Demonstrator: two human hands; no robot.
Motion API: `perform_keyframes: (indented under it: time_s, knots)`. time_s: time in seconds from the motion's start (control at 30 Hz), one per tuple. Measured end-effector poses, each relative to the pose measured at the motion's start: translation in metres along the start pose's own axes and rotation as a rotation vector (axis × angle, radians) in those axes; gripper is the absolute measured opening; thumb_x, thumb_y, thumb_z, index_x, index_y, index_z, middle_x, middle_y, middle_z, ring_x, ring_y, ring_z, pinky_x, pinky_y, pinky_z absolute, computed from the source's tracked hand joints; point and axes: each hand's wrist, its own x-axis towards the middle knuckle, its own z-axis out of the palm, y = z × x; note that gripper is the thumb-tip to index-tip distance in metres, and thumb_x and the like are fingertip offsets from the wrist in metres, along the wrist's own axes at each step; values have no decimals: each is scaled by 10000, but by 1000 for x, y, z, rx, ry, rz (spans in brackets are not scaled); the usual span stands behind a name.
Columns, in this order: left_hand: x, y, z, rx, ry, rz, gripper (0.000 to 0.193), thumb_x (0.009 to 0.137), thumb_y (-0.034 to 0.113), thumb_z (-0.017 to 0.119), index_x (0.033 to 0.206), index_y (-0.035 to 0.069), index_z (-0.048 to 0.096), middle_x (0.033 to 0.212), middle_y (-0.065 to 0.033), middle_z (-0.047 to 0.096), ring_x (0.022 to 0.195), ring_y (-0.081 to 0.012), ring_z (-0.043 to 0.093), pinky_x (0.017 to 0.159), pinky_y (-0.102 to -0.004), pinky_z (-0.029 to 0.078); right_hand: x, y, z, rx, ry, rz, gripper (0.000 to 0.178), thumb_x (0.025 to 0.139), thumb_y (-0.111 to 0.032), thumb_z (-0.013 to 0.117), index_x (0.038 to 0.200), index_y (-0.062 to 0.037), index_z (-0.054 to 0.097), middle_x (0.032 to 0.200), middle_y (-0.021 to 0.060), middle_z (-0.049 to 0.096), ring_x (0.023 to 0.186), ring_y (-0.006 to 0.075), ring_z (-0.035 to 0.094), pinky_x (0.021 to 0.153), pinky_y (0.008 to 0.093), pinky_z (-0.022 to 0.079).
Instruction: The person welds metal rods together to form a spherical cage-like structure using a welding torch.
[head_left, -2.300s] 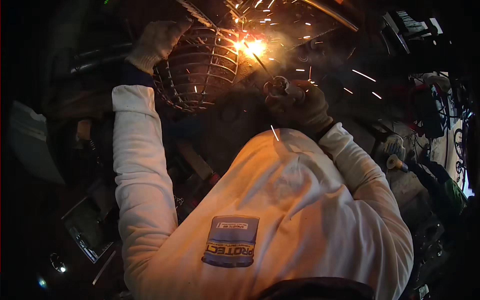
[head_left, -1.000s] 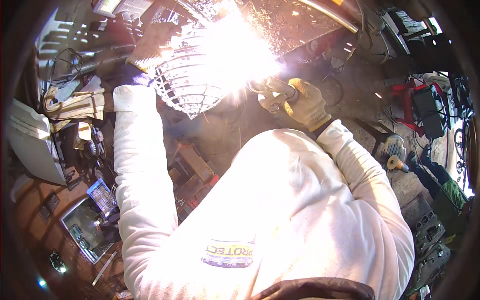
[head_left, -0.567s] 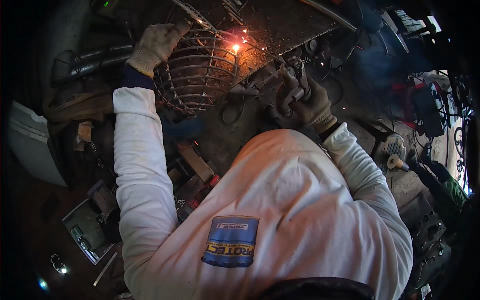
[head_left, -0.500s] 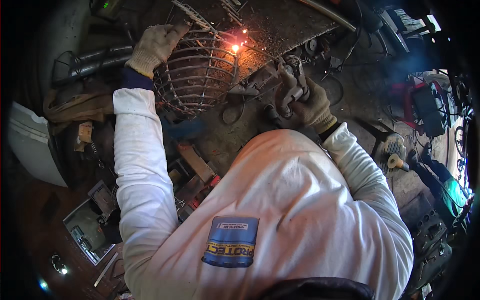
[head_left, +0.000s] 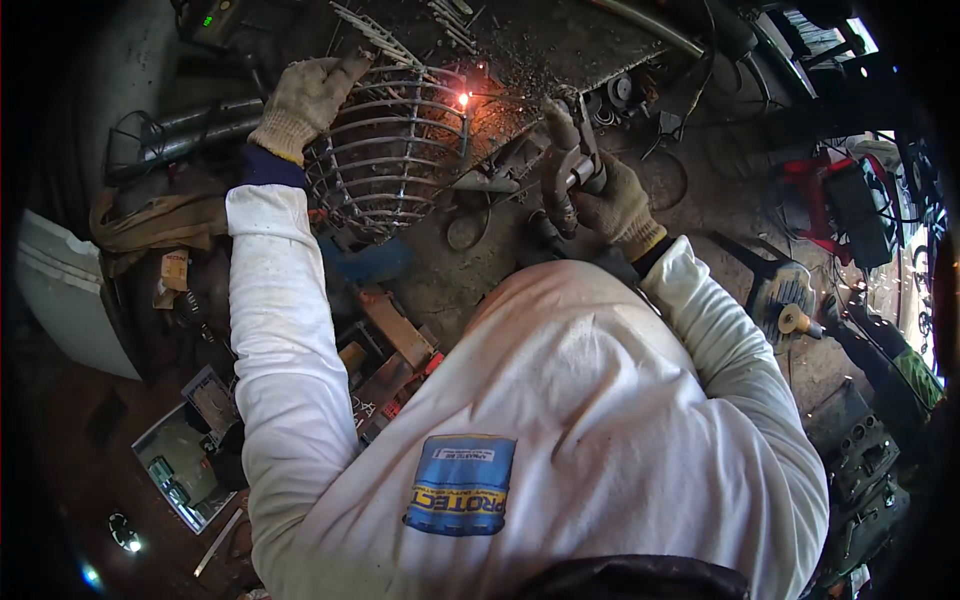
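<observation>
My left hand (head_left: 303, 105), in a knitted work glove, is closed on the upper left edge of a curved metal cage (head_left: 412, 137) made of bent rods. Also gloved, my right hand (head_left: 622, 208) grips a worn welding electrode holder (head_left: 568, 165). From the holder a thin electrode (head_left: 508, 97) reaches left to the cage's right rim. A bright pink-white arc (head_left: 463, 99) glows where its tip meets the metal. The fingers of my right hand are partly hidden behind the holder.
Loose rods (head_left: 372, 32) and dark grit lie on the worktable (head_left: 555, 40) beyond the cage. A long pipe (head_left: 648, 27) crosses the far side. At right are a red-and-black machine (head_left: 850, 210) and another person's green garment (head_left: 915, 378), with sparks nearby.
The electrode holder and my right hand have shifted slightly left, and the holder stands more upright. The arc's orange flare has shrunk. Sparks now show near the other person at right.
</observation>
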Motion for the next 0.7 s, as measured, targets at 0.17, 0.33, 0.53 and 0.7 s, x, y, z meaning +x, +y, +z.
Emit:
perform_keyframes:
  time_s: [0.17, 0.33, 0.53, 0.7]
  knots:
    - [4, 2, -5, -23, -27, -28, 452, 892, 100, 600, 1328, 218, 585, 867, -103, 697, 758, -289, 677, 702, -417, 566, -2, -10, 2, -21, 9, -9, 576, 736, -253, 768, 1255, -57, 618, 1086, 193, 712, 1040, 317, 690, 897, 378, 529]
    - [6, -2, -4, 27, -211, -54, 399, 902, 108, 577, 1294, 177, 605, 945, -115, 707, 825, -299, 690, 735, -411, 566, 2, -4, 6, -109, -24, -145, 323, 787, -178, 721, 1074, -65, 624, 970, 98, 692, 923, 231, 677, 821, 343, 534]
    - [7, -7, -5, -91, -245, -86, 390, 902, 108, 575, 1286, 160, 609, 974, -125, 706, 853, -303, 692, 752, -405, 568, 0, -9, 4, -134, -22, -280, 281, 853, -213, 694, 1107, -115, 624, 924, 68, 661, 840, 256, 690, 751, 375, 563]
    - [8, -7, -7, -158, -368, -118, 382, 902, 108, 574, 1280, 147, 613, 998, -133, 706, 877, -307, 694, 767, -399, 569, -3, 0, 15, 527, 24, -140, 294, 857, -97, 666, 1145, -70, 615, 885, 55, 656, 816, 195, 679, 723, 335, 558]
